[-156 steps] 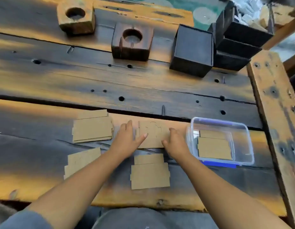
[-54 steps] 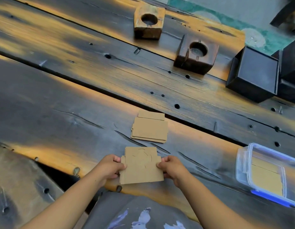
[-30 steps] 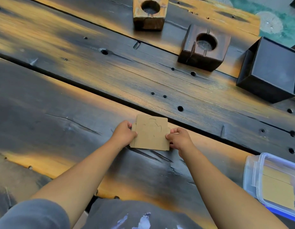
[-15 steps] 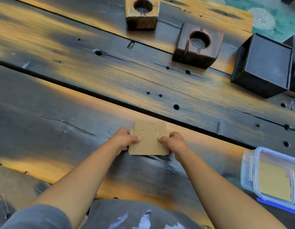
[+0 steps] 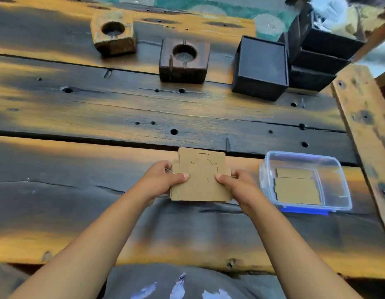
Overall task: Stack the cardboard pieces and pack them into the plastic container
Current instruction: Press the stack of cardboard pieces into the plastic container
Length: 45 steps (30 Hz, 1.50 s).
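A stack of flat brown cardboard pieces (image 5: pixel 201 175) sits just above the dark wooden table, its top piece scored with a curved cut line. My left hand (image 5: pixel 160 180) grips the stack's left edge, thumb on top. My right hand (image 5: pixel 237 183) grips the right edge the same way. A clear plastic container (image 5: pixel 336 169) with a blue base stands to the right of the stack, a small gap away. Cardboard pieces (image 5: pixel 297 189) lie flat inside it.
Two wooden blocks with round holes (image 5: pixel 113 32) (image 5: pixel 184 59) stand at the back. Black boxes (image 5: pixel 260 65) (image 5: pixel 316 48) are stacked at the back right. A raised wooden plank (image 5: pixel 368 134) borders the table's right side. The table's near edge (image 5: pixel 187 264) runs close to my lap.
Both hands carried the held cardboard onto the other pile and gathered it all into one stack. The stack now lies close to the container's left side.
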Each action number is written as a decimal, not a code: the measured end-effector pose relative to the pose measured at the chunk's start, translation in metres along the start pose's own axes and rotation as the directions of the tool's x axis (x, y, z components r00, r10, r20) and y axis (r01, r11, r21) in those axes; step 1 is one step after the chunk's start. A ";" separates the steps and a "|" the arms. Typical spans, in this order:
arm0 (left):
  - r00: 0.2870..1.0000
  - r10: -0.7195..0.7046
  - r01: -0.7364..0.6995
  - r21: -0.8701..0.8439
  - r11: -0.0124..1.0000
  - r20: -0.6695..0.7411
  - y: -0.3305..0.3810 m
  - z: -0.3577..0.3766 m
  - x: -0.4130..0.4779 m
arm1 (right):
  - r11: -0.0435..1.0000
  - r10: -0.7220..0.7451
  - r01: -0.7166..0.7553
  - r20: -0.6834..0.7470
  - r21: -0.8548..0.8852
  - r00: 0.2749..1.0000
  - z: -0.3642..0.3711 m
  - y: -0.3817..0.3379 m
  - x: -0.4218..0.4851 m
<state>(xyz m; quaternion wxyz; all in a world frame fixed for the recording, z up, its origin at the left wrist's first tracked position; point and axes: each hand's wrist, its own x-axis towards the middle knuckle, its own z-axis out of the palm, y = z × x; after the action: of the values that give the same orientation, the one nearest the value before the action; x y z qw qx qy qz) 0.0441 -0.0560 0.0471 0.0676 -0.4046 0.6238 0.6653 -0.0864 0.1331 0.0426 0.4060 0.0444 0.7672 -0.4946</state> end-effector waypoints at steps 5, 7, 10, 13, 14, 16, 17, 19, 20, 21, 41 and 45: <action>0.997 0.080 -0.080 0.034 0.996 0.014 0.029 0.093 -0.010 | 0.998 -0.065 0.065 -0.006 0.013 0.998 -0.099 0.004 -0.011; 0.996 0.084 -0.084 0.024 0.996 0.021 0.038 0.133 -0.011 | 0.996 -0.094 0.094 -0.020 -0.010 0.995 -0.141 0.005 -0.012; 0.994 0.105 -0.106 0.031 0.994 0.009 0.048 0.182 -0.010 | 0.991 -0.128 0.126 -0.037 -0.052 0.991 -0.191 0.007 -0.008; 0.990 0.143 -0.143 0.045 0.989 0.003 0.057 0.230 -0.005 | 0.987 -0.153 0.151 -0.063 -0.049 0.986 -0.238 0.011 -0.002; 0.990 0.143 -0.143 0.057 0.988 -0.004 0.060 0.244 -0.003 | 0.988 -0.152 0.149 -0.064 -0.045 0.986 -0.251 0.013 0.000; 0.989 0.149 -0.147 0.091 0.985 -0.014 0.063 0.268 0.000 | 0.989 -0.146 0.144 -0.065 -0.035 0.987 -0.273 0.017 0.004; 0.988 0.156 -0.153 0.113 0.982 -0.017 0.064 0.277 0.002 | 0.989 -0.147 0.145 -0.066 -0.034 0.987 -0.283 0.019 0.006; 0.986 0.166 -0.162 0.164 0.973 -0.015 0.067 0.294 0.007 | 0.988 -0.153 0.150 -0.066 -0.047 0.986 -0.298 0.021 0.012; 0.985 0.169 -0.163 0.183 0.970 -0.016 0.068 0.300 0.010 | 0.987 -0.155 0.151 -0.070 -0.053 0.985 -0.303 0.021 0.015; 0.985 0.169 -0.162 0.195 0.967 -0.019 0.070 0.305 0.013 | 0.988 -0.150 0.146 -0.076 -0.051 0.986 -0.307 0.022 0.019; 0.999 -0.025 -0.001 0.641 0.767 0.030 0.054 0.360 0.078 | 0.798 -0.042 0.021 -0.022 -0.602 0.999 -0.313 0.051 0.087; 0.997 -0.077 0.045 0.702 0.711 0.014 0.045 0.360 0.084 | 0.715 -0.018 0.015 0.003 -0.699 1.000 -0.309 0.059 0.092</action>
<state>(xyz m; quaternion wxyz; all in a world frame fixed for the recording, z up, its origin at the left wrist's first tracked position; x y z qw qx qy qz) -0.2019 0.2180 -0.0085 0.2509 -0.3552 0.8140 0.3850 -0.2986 0.3778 -0.0052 0.3868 -0.1182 0.8983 -0.1718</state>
